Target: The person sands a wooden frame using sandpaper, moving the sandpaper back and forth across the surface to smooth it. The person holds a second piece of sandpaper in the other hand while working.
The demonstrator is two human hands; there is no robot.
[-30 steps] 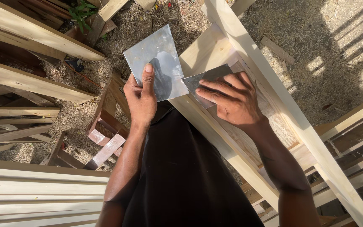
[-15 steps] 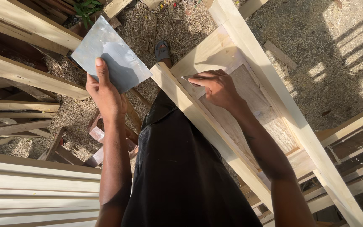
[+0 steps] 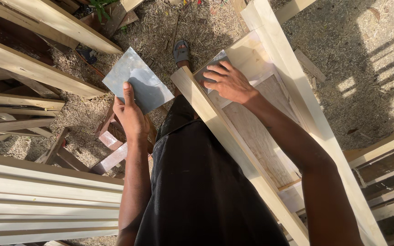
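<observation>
Loose planks point(image 3: 42, 73) and sawdust ground point(image 3: 343, 59) flank the door frame point(image 3: 292, 91).

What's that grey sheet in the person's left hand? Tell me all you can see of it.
The grey sheet is a flat, thin rectangle, dull blue-grey with a faint speckled surface, likely sandpaper. It is held up in the air, turned at an angle, above the sawdust-strewn ground. Only the left hand touches it, thumb laid on its face near the lower edge, casting a shadow across it. It looks uncreased and whole.
</observation>
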